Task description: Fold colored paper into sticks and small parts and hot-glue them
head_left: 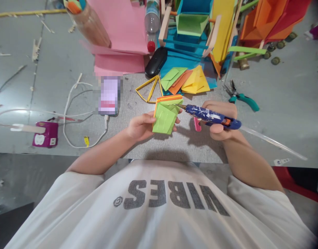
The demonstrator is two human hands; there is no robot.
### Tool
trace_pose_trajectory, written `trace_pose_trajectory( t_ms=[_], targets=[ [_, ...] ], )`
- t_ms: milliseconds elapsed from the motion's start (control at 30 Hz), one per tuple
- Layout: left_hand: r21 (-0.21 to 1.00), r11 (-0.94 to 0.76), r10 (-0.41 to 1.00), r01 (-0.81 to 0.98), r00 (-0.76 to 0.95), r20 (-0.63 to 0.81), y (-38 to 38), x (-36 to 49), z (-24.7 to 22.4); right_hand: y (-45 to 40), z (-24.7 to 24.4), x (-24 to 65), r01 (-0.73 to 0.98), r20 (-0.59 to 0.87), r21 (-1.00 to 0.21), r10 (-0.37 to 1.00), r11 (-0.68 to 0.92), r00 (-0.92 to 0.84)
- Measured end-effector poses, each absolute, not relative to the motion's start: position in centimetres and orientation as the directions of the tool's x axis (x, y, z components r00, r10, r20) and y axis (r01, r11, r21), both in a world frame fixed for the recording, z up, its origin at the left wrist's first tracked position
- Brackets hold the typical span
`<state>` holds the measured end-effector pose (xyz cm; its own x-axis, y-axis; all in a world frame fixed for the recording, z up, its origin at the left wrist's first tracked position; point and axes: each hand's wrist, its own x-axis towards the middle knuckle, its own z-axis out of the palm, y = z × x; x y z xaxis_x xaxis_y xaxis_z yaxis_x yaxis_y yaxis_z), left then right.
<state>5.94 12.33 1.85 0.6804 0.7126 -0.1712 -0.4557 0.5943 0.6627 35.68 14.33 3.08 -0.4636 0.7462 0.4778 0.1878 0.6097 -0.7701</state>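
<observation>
My left hand (141,126) is closed around a folded green paper piece (164,119) with orange paper layered behind it. Wrapped around a blue hot glue gun (208,114), my right hand (221,119) holds it with the nozzle at the upper right part of the green paper. A clear glue stick (274,141) sticks out of the gun's rear; its pink trigger (197,123) shows below. Just beyond the paper lie folded green (172,77), orange and yellow paper pieces (196,81), beside a yellow stick triangle frame (150,90).
A phone (109,95) with a white charging cable (67,103) and a purple power adapter (46,134) are at left. Pliers (244,100) lie at right. Pink card (120,64), a plastic bottle (152,20), a black case (156,62) and coloured paper constructions (192,26) stand at the back.
</observation>
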Motion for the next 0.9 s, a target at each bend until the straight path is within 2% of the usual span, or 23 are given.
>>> trace_pose_trajectory(
  t_ms=[100, 367, 900],
  targets=[
    [0.672, 0.57, 0.737, -0.472, 0.655, -0.165, 12.4, 6.05, 1.97, 14.33, 3.28, 35.56, 0.157, 0.534, -0.748, 0.725, 0.645, -0.434],
    [0.658, 0.564, 0.768, -0.499, 0.609, -0.197, 12.28, 5.82, 1.59, 14.42, 3.78, 35.39, 0.19, 0.545, -0.691, 0.675, 0.698, -0.497],
    [0.573, 0.516, 0.84, -0.636, 0.505, -0.197, 12.31, 6.06, 2.22, 14.52, 3.55, 35.82, 0.235, 0.451, -0.624, 0.589, 0.745, -0.671]
  ],
)
